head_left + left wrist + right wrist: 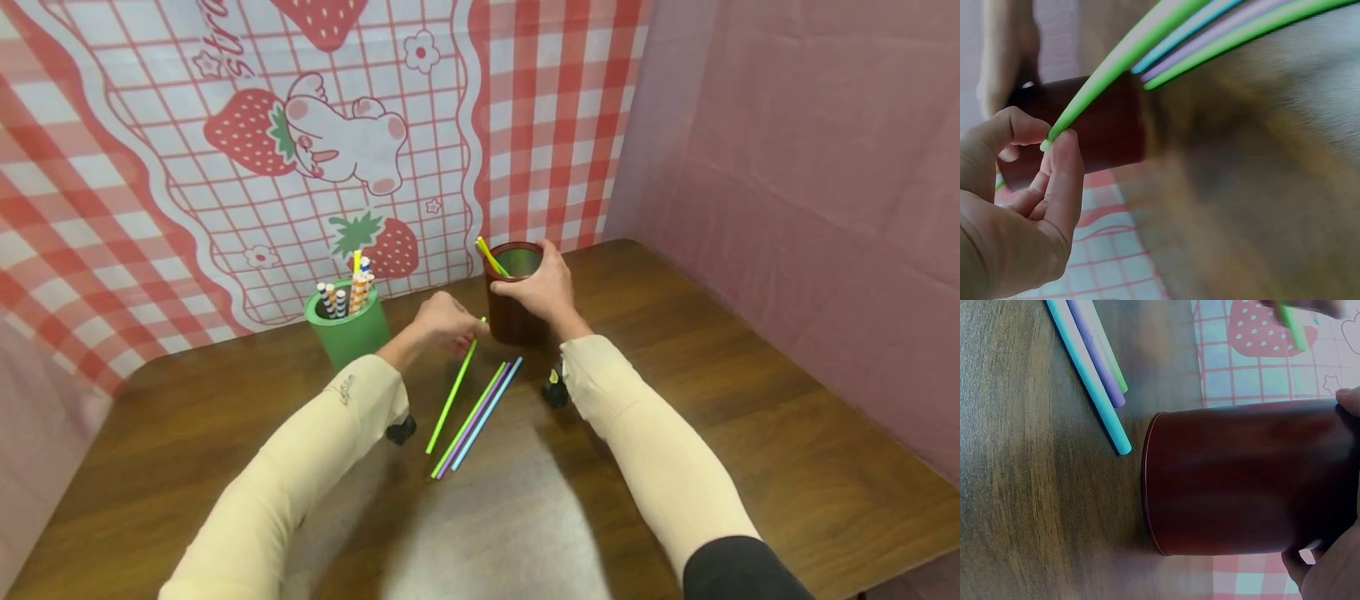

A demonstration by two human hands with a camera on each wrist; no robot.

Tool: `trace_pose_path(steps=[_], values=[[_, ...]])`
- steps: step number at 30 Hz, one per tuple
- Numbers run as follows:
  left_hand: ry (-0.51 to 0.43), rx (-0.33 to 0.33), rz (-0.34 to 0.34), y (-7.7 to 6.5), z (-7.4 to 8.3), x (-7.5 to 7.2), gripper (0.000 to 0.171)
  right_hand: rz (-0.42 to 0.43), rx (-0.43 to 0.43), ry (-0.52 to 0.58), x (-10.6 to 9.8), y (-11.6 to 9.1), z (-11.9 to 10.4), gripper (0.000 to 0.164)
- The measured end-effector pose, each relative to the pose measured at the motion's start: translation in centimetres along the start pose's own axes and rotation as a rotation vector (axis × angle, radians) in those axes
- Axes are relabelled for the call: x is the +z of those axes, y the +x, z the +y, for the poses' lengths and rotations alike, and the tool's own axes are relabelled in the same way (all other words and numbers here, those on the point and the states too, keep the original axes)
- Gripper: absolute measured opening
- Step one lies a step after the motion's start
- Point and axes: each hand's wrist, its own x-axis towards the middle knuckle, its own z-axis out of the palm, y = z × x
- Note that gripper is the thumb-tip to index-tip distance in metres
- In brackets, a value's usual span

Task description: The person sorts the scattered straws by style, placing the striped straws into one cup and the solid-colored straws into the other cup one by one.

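Note:
My left hand (448, 323) pinches a lime-green straw (454, 393) close to its far end between thumb and fingertip; the straw slants back toward me. In the left wrist view that pinched end of the straw (1088, 94) shows clearly. My right hand (549, 287) grips the dark red cylindrical cup (512, 321) around its upper part from the right. The cup (1241, 481) stands upright on the table, with yellow and green straws (491, 257) leaning inside its left rim. Between my arms lie a green straw (469, 420), a purple straw (480, 408) and a light blue straw (491, 408), side by side.
A green cup (351, 335) holding several striped paper straws (358, 293) stands to the left, behind my left forearm. Behind the brown wooden table (750, 400) hangs a strawberry-print cloth (420, 117). A pink cloth (795, 167) hangs along the right side.

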Motion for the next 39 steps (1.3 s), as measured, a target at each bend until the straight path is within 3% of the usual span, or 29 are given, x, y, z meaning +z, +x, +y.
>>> trace_pose_path(steps=[5, 9, 17, 21, 30, 36, 39], values=[[-0.161, 0.035, 0.009, -0.1, 2.2, -1.9, 0.026, -0.001, 0.007, -0.003, 0.0, 0.0, 0.0, 0.101], [-0.312, 0.089, 0.080, -0.4, 4.0, -3.4, 0.024, 0.001, 0.004, -0.001, 0.0, -0.1, -0.1, 0.100], [-0.716, 0.259, 0.353, -0.3, 6.5, -6.0, 0.009, 0.004, 0.002, -0.004, 0.0, -0.2, -0.1, 0.100], [-0.852, 0.338, 0.498, -0.2, 7.0, -6.7, 0.005, 0.002, 0.006, -0.005, -0.1, -0.2, -0.1, 0.100], [-0.921, 0.441, 0.701, 0.3, 7.2, -6.5, 0.013, 0.012, -0.005, -0.008, -0.2, -0.2, -0.1, 0.102], [-0.858, 0.502, 0.759, 0.7, 7.0, -5.4, 0.013, 0.006, 0.005, -0.005, -0.2, -0.3, -0.2, 0.102], [-0.779, 0.507, 0.777, 0.8, 6.9, -4.7, 0.014, 0.001, 0.004, -0.007, -0.2, -0.2, -0.2, 0.102]])
